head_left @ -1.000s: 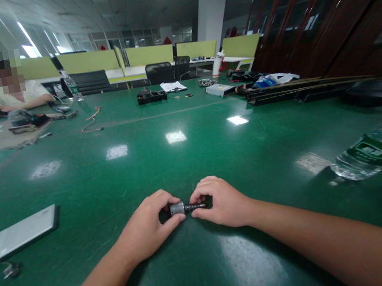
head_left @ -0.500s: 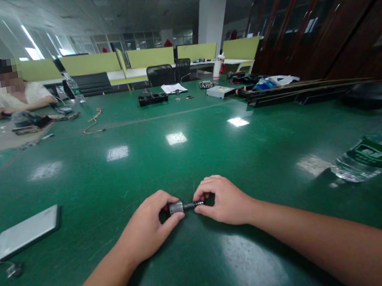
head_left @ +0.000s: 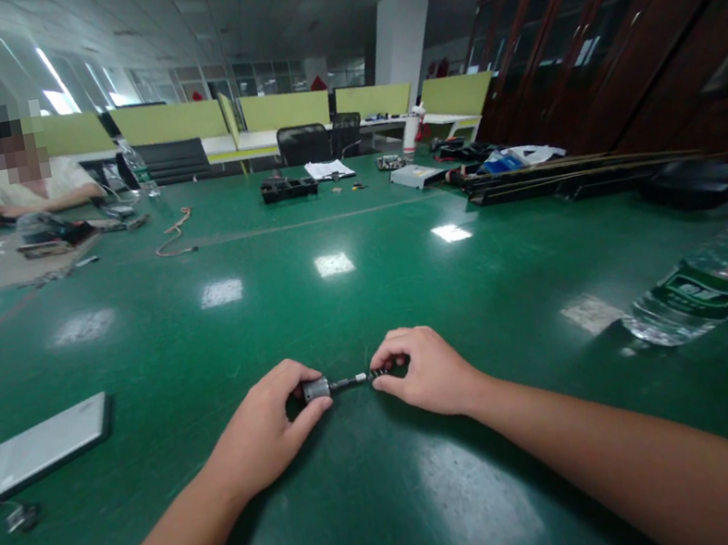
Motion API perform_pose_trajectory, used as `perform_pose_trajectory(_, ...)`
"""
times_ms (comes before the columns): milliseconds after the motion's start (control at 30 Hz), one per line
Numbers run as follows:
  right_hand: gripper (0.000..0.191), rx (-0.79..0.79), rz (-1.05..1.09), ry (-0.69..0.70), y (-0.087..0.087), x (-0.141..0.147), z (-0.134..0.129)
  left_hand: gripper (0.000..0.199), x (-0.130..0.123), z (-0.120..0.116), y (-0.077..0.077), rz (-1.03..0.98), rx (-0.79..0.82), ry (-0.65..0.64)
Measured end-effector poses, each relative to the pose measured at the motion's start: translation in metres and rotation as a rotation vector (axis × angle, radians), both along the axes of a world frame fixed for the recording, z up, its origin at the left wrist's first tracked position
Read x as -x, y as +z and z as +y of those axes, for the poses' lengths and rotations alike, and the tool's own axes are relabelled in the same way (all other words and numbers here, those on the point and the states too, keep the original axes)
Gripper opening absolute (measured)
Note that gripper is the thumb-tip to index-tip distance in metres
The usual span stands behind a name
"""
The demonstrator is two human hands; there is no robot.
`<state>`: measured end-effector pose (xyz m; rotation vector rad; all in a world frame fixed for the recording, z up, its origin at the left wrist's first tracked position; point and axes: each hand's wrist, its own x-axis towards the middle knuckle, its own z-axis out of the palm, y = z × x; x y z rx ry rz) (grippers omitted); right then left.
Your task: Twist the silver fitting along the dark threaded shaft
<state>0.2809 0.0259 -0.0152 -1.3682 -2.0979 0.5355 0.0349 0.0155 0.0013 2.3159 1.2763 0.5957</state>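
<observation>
My left hand (head_left: pixel 271 428) pinches a short grey metal cylinder (head_left: pixel 318 389) between thumb and fingers. From its right end a thin dark shaft (head_left: pixel 347 382) with a bright tip points toward my other hand. My right hand (head_left: pixel 427 371) is closed on a small dark ridged piece (head_left: pixel 380 372) that looks like a spring; the fingers cover part of it. A narrow gap separates the shaft's tip from this piece. Both hands are low over the green table (head_left: pixel 314 309), in front of me.
On the left lies a white flat box-like device (head_left: pixel 43 449) with a cable. Large clear water bottles (head_left: pixel 698 293) lie at the right. Farther back are a black tray (head_left: pixel 289 188), a tan cord (head_left: pixel 178 232) and long dark bars (head_left: pixel 531 180). A person (head_left: pixel 25 187) sits far left.
The shaft's end was in my right fingers; now it is free, with its bright tip showing. My left hand has moved left with the cylinder, and the ridged piece stays in my right hand.
</observation>
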Motion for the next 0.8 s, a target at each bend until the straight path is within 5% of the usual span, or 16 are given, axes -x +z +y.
perform_pose_trajectory(800,0.015,-0.034,0.042,0.274,-0.001,0.010,-0.008,0.019,-0.003,-0.002,-0.003,-0.039,0.013,-0.106)
